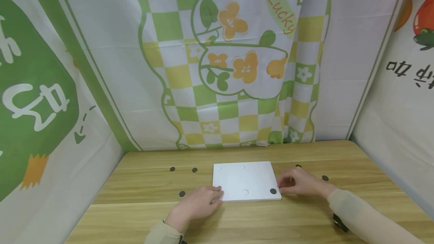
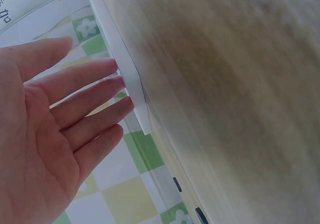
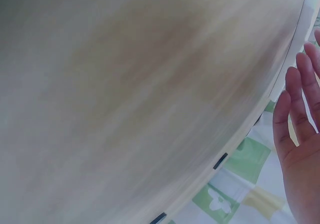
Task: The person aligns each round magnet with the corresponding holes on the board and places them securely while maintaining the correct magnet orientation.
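Observation:
A white rectangular board [image 1: 234, 180] with shallow round recesses lies flat on the wooden table. One black disc [image 1: 273, 191] sits at its near right corner. My left hand [image 1: 200, 203] is at the board's near left corner, fingertips on its edge. In the left wrist view the fingers [image 2: 92, 97] are nearly straight, the thumb apart from them. My right hand [image 1: 301, 182] is at the board's right edge, thumb and fingertips beside the disc. Its fingers [image 3: 298, 104] look extended and loosely bent in the right wrist view, with nothing seen in the hand.
Left of the board lie three black discs, two farther back and one nearer disc [image 1: 182, 194]. To the right, one disc [image 1: 298, 166] is partly hidden behind the right hand and another disc [image 1: 325, 178] lies beyond the wrist. Printed fabric [image 1: 234, 116] hangs behind the table [image 1: 149, 183].

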Tool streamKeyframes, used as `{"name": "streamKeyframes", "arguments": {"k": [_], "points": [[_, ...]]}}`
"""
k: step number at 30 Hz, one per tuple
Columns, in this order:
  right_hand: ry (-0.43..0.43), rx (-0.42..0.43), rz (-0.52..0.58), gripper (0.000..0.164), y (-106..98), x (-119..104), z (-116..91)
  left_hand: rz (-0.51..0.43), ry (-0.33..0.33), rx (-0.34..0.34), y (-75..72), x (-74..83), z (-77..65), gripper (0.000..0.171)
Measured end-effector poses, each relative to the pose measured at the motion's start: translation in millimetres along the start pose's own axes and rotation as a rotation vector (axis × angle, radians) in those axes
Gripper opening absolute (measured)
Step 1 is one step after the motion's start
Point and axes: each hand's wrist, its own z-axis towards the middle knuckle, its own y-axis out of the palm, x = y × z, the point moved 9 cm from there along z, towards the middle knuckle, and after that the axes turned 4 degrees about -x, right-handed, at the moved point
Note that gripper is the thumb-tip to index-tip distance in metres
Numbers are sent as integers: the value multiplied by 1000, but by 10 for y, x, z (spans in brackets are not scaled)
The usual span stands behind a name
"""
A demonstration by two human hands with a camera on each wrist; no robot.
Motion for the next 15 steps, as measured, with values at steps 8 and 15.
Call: {"name": "streamKeyframes", "arguments": {"k": [8, 15], "points": [[-24, 9, -96, 15, -58, -24, -93, 0, -3, -5, -2, 6, 6, 38], [-20, 26, -188, 19, -109, -19, -168, -2, -1, -3, 6, -2, 15, 38]]}}
